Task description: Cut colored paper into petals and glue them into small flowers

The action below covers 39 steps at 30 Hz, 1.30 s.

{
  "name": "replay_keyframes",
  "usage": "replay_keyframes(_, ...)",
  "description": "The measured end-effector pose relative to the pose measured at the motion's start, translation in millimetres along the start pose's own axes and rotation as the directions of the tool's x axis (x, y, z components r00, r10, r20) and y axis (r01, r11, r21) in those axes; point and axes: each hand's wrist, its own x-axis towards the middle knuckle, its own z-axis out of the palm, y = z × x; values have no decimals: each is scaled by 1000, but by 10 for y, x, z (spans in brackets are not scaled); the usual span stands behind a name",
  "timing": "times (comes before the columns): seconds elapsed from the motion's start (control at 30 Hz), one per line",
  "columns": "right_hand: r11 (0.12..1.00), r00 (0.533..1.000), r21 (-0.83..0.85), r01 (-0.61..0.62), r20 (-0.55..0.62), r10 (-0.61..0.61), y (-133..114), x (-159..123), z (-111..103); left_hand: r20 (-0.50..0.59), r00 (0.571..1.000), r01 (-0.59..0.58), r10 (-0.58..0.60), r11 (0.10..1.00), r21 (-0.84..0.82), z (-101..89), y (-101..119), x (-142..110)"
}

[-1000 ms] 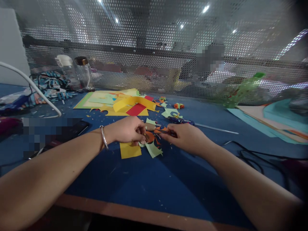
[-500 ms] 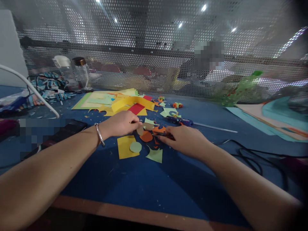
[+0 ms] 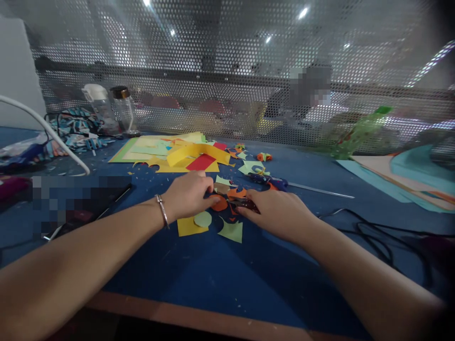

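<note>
My left hand (image 3: 192, 193), with a silver bracelet at its wrist, reaches to an orange paper circle (image 3: 219, 203). Its thumb meets the circle's left edge, and the thumb and forefinger are apart. Close by on the right, my right hand (image 3: 272, 206) is closed around small dark scissors (image 3: 245, 204), mostly hidden by the fingers. Between the hands lie a tan paper scrap (image 3: 222, 188) and an orange scrap (image 3: 236, 193). Nearer me, a pale green circle (image 3: 202, 219) overlaps a yellow paper square (image 3: 188, 227), beside a pale green offcut (image 3: 232, 231).
Behind the hands are yellow sheets (image 3: 167, 166) and a red strip (image 3: 201, 163). A blue-handled screwdriver (image 3: 277, 183) lies to the right, near black cables (image 3: 366, 227). A phone (image 3: 106, 199) and two bottles (image 3: 122, 111) stand out left. Perforated metal (image 3: 220, 104) backs the table.
My left hand has moved right and nearer me, from a tan paper piece to the orange circle. That tan piece is out of sight. My right hand has barely moved.
</note>
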Motion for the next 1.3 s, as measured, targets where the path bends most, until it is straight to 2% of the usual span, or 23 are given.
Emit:
replay_keyframes(0.1,1000,1000,-6,6,-9,-6,-9,-7,4,10,1000,-4,5,999,-47,98,16,9)
replay_keyframes(0.23,1000,1000,-2,6,-11,-6,-21,-17,6,44,998,-29,35,990,-138,122,6,49)
replay_keyframes(0.3,1000,1000,-4,4,-8,-4,-24,-23,0,51,998,-23,36,973,-230,111,7,69)
replay_keyframes(0.37,1000,1000,-17,4,-2,-4,-25,-32,-13,42,999,12,5,919,-394,103,12,86)
replay_keyframes(0.43,999,1000,-44,-5,-5,5,-23,-45,-27,40,998,66,-52,789,-611,104,18,100)
replay_keyframes(0.5,997,999,-74,-9,-37,6,-16,-58,-34,67,991,125,-119,589,-799,109,27,110)
replay_keyframes(0.6,996,981,-71,58,-182,-70,1,-74,-21,144,975,192,-169,314,-930,113,55,119)
replay_keyframes(0.67,986,931,-52,157,-326,-165,11,-82,-1,180,971,212,-157,217,-953,110,86,121)
replay_keyframes(0.73,963,856,-50,263,-449,-257,16,-88,19,210,965,234,-155,164,-958,104,123,118)
replay_keyframes(0.83,917,769,-44,397,-528,-359,18,-92,36,240,957,262,-161,130,-956,88,175,106)
replay_keyframes(0.93,875,744,41,483,-547,-384,29,-81,47,245,960,266,-139,162,-950,64,210,85)
replay_keyframes(1.03,853,754,178,490,-578,-313,54,-53,60,237,967,253,-94,228,-940,41,231,67)
replay_keyframes(1.17,833,792,325,448,-577,-201,82,-18,62,224,974,221,-11,237,-946,40,242,54)
replay_keyframes(1.3,808,838,432,400,-529,-132,85,-12,41,117,992,93,54,324,-942,67,228,51)
